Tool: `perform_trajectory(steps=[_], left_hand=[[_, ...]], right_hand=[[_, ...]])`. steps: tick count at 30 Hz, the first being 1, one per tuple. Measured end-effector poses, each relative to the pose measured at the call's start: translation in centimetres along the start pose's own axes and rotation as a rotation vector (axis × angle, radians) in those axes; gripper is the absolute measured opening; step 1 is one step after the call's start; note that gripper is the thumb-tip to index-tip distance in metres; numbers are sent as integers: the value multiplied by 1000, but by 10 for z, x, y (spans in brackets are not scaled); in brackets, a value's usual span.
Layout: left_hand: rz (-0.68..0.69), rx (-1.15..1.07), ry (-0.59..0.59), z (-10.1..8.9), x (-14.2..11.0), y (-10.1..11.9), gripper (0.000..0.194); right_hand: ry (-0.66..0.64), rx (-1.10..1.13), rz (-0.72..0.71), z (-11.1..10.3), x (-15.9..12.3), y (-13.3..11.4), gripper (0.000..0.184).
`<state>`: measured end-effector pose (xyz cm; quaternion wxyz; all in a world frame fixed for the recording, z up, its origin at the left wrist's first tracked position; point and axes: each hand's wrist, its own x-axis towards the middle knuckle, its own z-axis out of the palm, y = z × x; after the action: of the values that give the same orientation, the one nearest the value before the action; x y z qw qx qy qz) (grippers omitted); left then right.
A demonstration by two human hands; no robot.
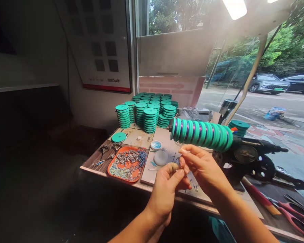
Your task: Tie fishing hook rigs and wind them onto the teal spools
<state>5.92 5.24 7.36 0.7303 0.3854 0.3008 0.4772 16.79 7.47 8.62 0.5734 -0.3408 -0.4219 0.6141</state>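
Observation:
My left hand [166, 187] is closed, thumb and forefinger pressed together over the near edge of the table. Right against it, my right hand [201, 165] is closed in a pinch. Whatever both fingertips hold is too small and fine to make out. Just beyond them, a row of green foam spools [201, 134] wound with dark purple line sits on the shaft of a black winding machine [247, 153]. Below the hands lie small metal and blue pieces [194, 186]. Left of them are a round whitish disc [160, 158] and a small dish of blue bits [156, 145].
An orange tray [110, 172] of sinkers and small parts stands at the left. Stacks of green spools [150, 119] fill the back, with a single spool [118, 137] nearer. Scissors [291, 211] lie at the right beside a red-and-yellow handle [262, 195]. A window is behind.

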Motion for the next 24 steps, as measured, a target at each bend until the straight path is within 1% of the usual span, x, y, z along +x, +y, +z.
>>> perform_trajectory(steps=[4, 6, 8, 12, 16, 24], left_hand=[[-216, -64, -8, -4, -12, -4, 19], [-283, -107, -17, -8, -14, -5, 19], [-316, -157, -22, -11, -15, -6, 17], [-342, -233, -39, -14, -14, -8, 18], [-346, -228, -37, -14, -16, -10, 14], [-341, -241, -28, -14, -21, -10, 18]], right_hand=[[76, -92, -73, -4, 2, -1, 16], [64, -96, -63, -5, 2, -2, 17], [59, -93, -53, -5, 2, -3, 17], [73, -97, -44, -6, 2, -3, 18], [77, -89, -36, -7, 3, -2, 18], [92, -107, -26, -6, 2, -2, 20]])
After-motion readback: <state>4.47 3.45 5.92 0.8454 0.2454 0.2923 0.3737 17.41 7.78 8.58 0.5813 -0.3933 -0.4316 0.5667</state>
